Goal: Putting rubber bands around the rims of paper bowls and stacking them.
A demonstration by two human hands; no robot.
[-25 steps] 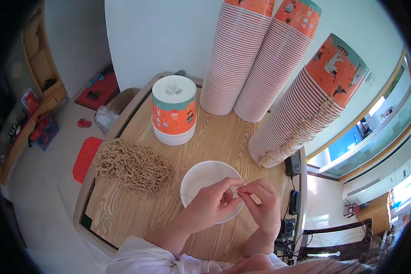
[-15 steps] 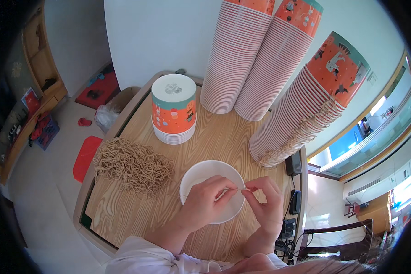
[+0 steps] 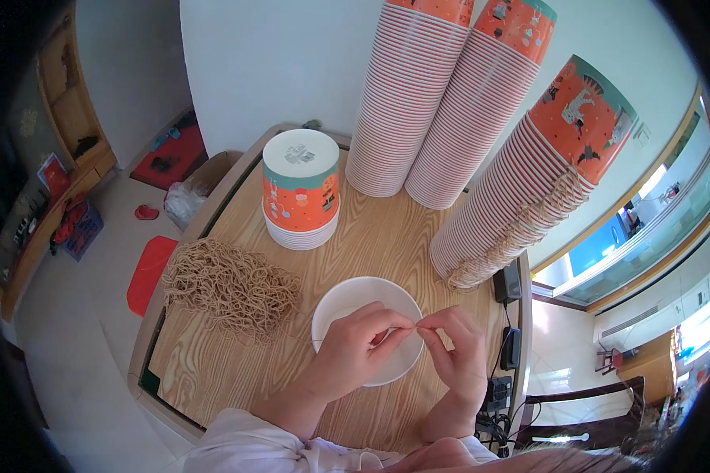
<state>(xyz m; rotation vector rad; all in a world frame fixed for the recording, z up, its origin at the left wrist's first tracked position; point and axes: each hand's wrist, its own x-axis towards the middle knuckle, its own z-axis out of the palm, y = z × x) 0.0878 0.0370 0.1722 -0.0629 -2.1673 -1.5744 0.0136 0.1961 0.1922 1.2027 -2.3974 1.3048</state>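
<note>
My left hand (image 3: 355,351) is closed in a pinch, and a thin strand of twine runs out to its left. Fingertip to fingertip with it, my right hand (image 3: 459,347) pinches too, on what looks like the same twine; the bit between the fingers is tiny. Both hands are over a round white paper tub (image 3: 329,303), open at the top, whose near side they partly hide. A loose tangled heap of tan twine (image 3: 229,285) lies left of the tub. Twine loops also hang down the side of the right-hand stack of tubs (image 3: 481,213).
Two tall stacks of orange and white tubs (image 3: 406,102) stand against the wall. A short upside-down stack (image 3: 301,193) sits at the back left of the wooden table (image 3: 205,378). Black adapters and cables (image 3: 498,394) line the right edge. A red stool (image 3: 148,276) stands beyond the left edge.
My right hand has shifted slightly left, and the fingertips of both hands have come together over the tub. Everything else looks the same.
</note>
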